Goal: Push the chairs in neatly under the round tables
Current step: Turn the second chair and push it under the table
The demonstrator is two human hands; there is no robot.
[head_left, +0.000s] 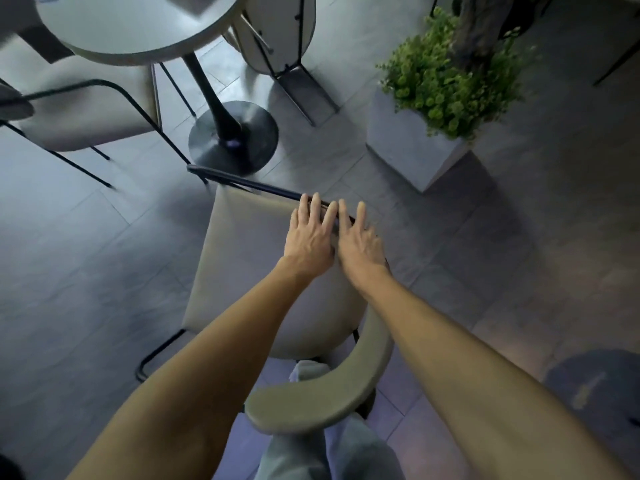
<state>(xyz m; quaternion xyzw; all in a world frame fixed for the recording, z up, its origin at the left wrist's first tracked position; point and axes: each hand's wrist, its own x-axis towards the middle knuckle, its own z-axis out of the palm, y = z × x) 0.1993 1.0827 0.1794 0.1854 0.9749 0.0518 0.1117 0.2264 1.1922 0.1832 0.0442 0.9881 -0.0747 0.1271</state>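
Room: grey tiled floor, dim light, seen from my head looking down; much of the upper part is motion-blurred. Item one: round table, pale top, upper left, on a black stem with a round pedestal base. Item two: near chair, beige cushioned seat on a thin black frame, standing on open floor on my side of the pedestal base, wholly out from under the tabletop. Its curved backrest is closest to me, just above my trouser leg. A black rail runs along the seat's far right edge. Item three: left hand, flat, fingers straight and slightly spread, over the seat's far right corner, fingertips reaching across the rail and gripping nothing. Item four: right hand, just beside the left, likewise flat with straight fingers over the same corner and holding nothing. I cannot tell whether either palm presses on the cushion. Item five: second chair, left, its seat partly beneath the tabletop. Item six: third chair, top centre, close to the table's rim, blurred. Item seven: square pale planter, right of the base, holding a green leafy plant, well apart from the near chair.
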